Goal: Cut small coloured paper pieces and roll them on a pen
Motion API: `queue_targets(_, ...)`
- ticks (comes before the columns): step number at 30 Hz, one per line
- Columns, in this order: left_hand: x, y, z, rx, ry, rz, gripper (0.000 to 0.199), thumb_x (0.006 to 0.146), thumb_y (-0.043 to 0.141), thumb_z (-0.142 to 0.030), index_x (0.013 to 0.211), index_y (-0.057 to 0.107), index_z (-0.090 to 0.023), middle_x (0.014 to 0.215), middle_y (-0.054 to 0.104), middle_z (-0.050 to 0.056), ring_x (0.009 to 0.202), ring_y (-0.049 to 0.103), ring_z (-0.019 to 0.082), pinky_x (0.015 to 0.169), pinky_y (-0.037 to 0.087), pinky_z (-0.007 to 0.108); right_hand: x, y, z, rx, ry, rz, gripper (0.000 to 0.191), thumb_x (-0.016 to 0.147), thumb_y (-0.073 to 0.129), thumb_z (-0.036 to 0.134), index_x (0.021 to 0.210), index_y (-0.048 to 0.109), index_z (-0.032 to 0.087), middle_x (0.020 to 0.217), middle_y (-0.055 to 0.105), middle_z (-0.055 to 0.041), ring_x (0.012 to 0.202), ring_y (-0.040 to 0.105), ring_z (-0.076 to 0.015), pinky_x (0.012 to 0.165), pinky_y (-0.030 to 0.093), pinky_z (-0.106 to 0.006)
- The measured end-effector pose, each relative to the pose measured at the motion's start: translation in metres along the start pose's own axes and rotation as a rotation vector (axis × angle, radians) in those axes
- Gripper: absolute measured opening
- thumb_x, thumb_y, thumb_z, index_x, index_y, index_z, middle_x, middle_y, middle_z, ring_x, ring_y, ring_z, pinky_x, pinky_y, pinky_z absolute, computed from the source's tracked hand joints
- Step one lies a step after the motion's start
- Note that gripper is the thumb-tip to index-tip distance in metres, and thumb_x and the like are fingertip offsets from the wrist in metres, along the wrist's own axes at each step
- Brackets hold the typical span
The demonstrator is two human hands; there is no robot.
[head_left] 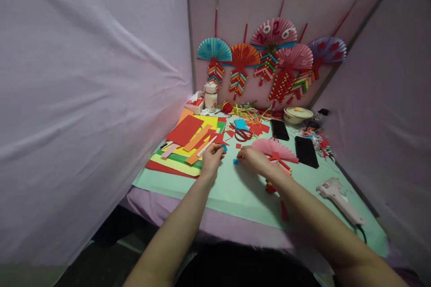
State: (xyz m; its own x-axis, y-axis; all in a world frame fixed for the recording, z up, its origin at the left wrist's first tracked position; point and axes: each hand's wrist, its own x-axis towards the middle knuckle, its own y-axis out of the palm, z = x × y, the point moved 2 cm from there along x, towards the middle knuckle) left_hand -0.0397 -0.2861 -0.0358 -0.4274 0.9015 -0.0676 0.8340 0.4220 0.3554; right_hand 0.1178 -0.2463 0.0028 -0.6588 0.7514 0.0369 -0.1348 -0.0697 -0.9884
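Pinched in my left hand [213,158] is a small blue paper piece [224,148], held just off the right edge of the coloured sheets. My right hand [251,157] reaches in from the right, its fingertips at another small blue paper square [235,161] near the table's middle. Whether those fingers grip the square or only touch it, I cannot tell. A small red paper square [238,146] lies between and beyond the hands. Partly under my right forearm rests a pink paper fan [274,149] with a firecracker-style tail and a red tassel [284,210].
Coloured paper sheets [185,130] are piled at the left. Red-handled scissors [241,133] lie behind the hands. Two dark phones [306,152] and a glue gun [340,199] are at the right. A lidded bowl [297,115] and a jar [211,97] stand at the back, below hanging fans [240,56].
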Motion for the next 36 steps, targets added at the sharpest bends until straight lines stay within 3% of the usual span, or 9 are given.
queue_targets(5, 0.001, 0.000, 0.001, 0.020, 0.004, 0.002, 0.021, 0.060, 0.075, -0.027, 0.074, 0.064, -0.018, 0.069, 0.064, -0.001, 0.067, 0.062, 0.012, 0.063, 0.044, 0.023, 0.000, 0.008, 0.007, -0.065, -0.068, 0.003, 0.016, 0.085, 0.061, 0.018, 0.084, 0.077, 0.016, 0.090, 0.073, -0.0123, 0.084, 0.066, -0.0218, 0.070, 0.042, -0.026)
queue_targets(12, 0.004, -0.001, 0.006, 0.002, -0.020, 0.011, 0.020, 0.061, 0.074, -0.025, 0.076, 0.062, -0.017, 0.067, 0.063, -0.002, 0.065, 0.063, 0.011, 0.063, 0.046, 0.022, 0.001, 0.025, 0.009, -0.142, -0.077, -0.032, 0.020, 0.084, 0.056, 0.009, 0.080, 0.076, 0.011, 0.085, 0.072, -0.0159, 0.081, 0.064, -0.0235, 0.067, 0.041, -0.028)
queue_targets(18, 0.003, -0.001, 0.007, -0.008, -0.051, 0.020, 0.021, 0.062, 0.075, -0.023, 0.076, 0.062, -0.017, 0.067, 0.063, -0.003, 0.062, 0.063, 0.009, 0.063, 0.048, 0.022, -0.006, 0.017, 0.005, -0.131, -0.013, -0.216, 0.022, 0.089, 0.053, 0.012, 0.081, 0.074, 0.013, 0.084, 0.071, -0.0118, 0.080, 0.062, -0.0217, 0.071, 0.041, -0.028)
queue_targets(24, -0.006, 0.007, 0.012, 0.007, -0.133, 0.127, 0.029, 0.055, 0.083, -0.021, 0.076, 0.065, -0.016, 0.066, 0.066, 0.001, 0.060, 0.064, 0.011, 0.064, 0.052, 0.026, -0.026, 0.009, 0.017, -0.121, 0.034, -0.468, 0.033, 0.100, 0.038, 0.020, 0.099, 0.071, 0.015, 0.102, 0.069, -0.0121, 0.094, 0.057, -0.0226, 0.083, 0.039, -0.031)
queue_targets(30, -0.010, 0.011, 0.015, 0.009, -0.163, 0.190, 0.029, 0.052, 0.086, -0.024, 0.073, 0.068, -0.014, 0.068, 0.068, 0.003, 0.063, 0.064, 0.012, 0.065, 0.052, 0.026, -0.032, 0.030, 0.028, -0.119, -0.063, -0.513, 0.024, 0.097, 0.048, 0.018, 0.093, 0.072, 0.017, 0.098, 0.070, -0.0090, 0.089, 0.055, -0.0221, 0.074, 0.040, -0.031)
queue_targets(36, -0.008, 0.010, 0.016, 0.035, -0.144, 0.223, 0.028, 0.057, 0.085, -0.030, 0.076, 0.070, -0.015, 0.075, 0.069, 0.005, 0.068, 0.064, 0.013, 0.067, 0.053, 0.027, -0.035, 0.032, 0.027, -0.073, -0.075, -0.537, 0.023, 0.096, 0.048, 0.016, 0.101, 0.071, 0.018, 0.102, 0.070, -0.0100, 0.092, 0.056, -0.0233, 0.075, 0.042, -0.031)
